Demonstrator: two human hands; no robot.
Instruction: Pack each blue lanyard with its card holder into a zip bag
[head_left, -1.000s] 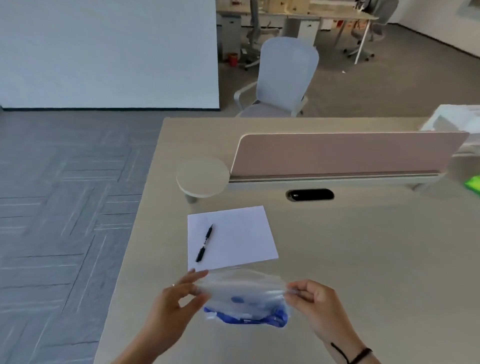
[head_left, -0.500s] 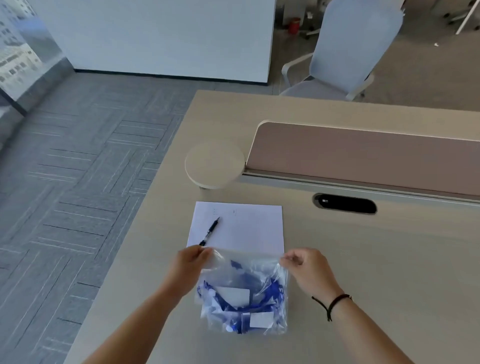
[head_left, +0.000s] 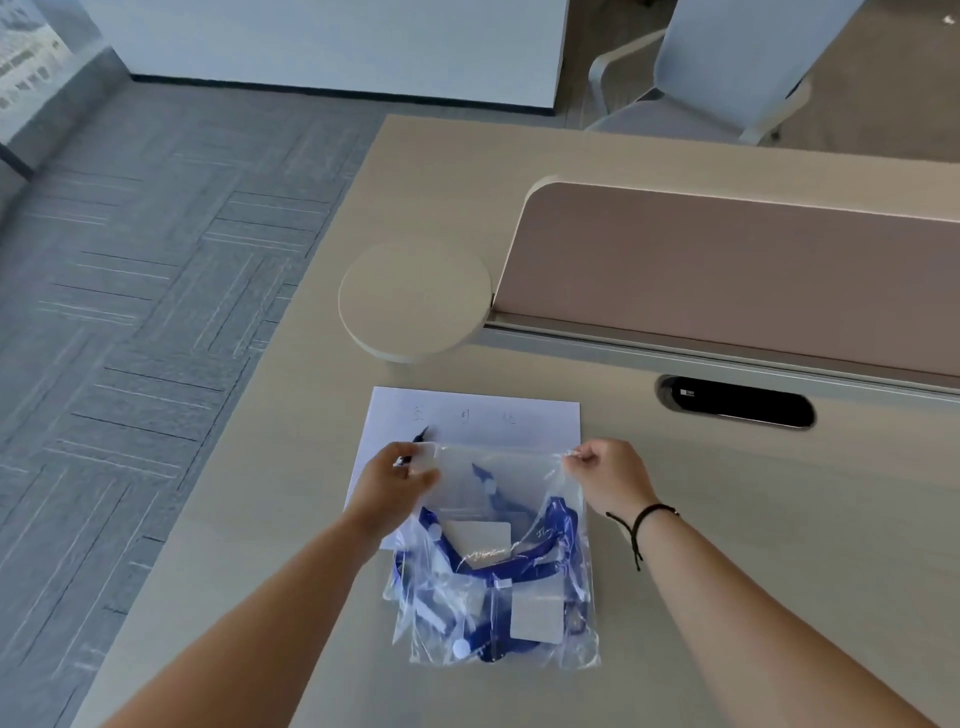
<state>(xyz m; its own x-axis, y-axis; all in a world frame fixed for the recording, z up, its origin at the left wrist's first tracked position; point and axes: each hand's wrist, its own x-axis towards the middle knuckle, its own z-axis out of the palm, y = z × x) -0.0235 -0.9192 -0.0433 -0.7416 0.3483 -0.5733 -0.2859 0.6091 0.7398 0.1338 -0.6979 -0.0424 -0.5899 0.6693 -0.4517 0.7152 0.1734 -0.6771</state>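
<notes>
A clear zip bag lies flat on the desk, on top of other clear bags packed with blue lanyards and white card holders. My left hand pinches the top bag's upper left corner. My right hand pinches its upper right corner. The top bag holds a blue lanyard and a white card holder. Whether the zip is sealed I cannot tell.
A white sheet of paper with a black pen lies under the bags' far edge. A round beige pad, a pink divider panel and a cable slot stand behind. The desk's left edge drops to grey carpet.
The bag was held up in the air one second ago and now lies flat on the stack. My hands have moved apart to its top corners. The view tilted downward.
</notes>
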